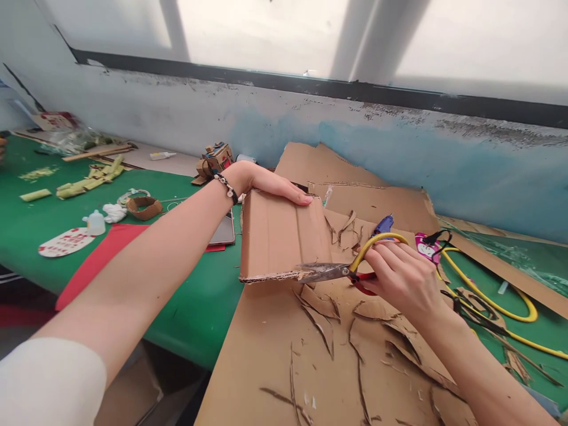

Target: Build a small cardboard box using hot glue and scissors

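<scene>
My left hand [275, 182] grips the far edge of a brown cardboard box [284, 234], its thumb lying over the top and its other fingers hidden behind. The box is held tilted above a large cardboard sheet [252, 355]. In my right hand [402, 272] is a pair of scissors [326, 272] with yellow and red handles. Their blades meet the near right corner of the box, along its ragged lower edge. Curled cardboard scraps [317, 307] lie on the sheet below. A blue glue gun [384, 226] rests just beyond my right hand.
A yellow cable [470, 287] loops over the green table [190, 319] at right. More cardboard sheets [355, 201] lean against the wall. To the left are red paper [102, 260], a small bottle [94, 223], a cardboard ring [144, 207] and green strips [91, 180]. A small cardboard model [216, 158] stands behind.
</scene>
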Tool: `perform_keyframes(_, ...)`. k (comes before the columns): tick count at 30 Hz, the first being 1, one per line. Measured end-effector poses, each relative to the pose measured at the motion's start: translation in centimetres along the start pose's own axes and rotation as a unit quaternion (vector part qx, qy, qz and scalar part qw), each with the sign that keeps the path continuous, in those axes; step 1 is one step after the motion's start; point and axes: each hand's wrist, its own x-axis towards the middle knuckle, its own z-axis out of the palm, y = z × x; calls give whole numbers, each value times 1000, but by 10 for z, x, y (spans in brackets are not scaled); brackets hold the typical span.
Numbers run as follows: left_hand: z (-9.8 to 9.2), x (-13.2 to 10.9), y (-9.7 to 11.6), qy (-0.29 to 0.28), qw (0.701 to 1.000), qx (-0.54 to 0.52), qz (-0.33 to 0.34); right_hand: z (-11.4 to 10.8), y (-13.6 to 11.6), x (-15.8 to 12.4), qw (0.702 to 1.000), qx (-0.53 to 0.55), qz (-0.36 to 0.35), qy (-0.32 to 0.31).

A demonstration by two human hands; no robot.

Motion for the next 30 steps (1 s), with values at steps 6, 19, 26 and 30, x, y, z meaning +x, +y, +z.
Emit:
perform_keyframes(6, -3, 4, -7, -8, 1000, -8, -4, -7, -1, 7, 1000, -5, -7, 4)
perform_keyframes(19, 5, 2, 4, -4, 1000, 13, 2, -8, -2, 3, 999, 17, -18, 35)
perform_keyframes(26, 6, -5, 10, 11, 1000, 12, 4, -15, -9, 11, 999, -34, 0, -10)
perform_keyframes(30, 8, -4, 10, 10, 999, 29, 8, -16, -10, 10, 999, -27, -15, 25)
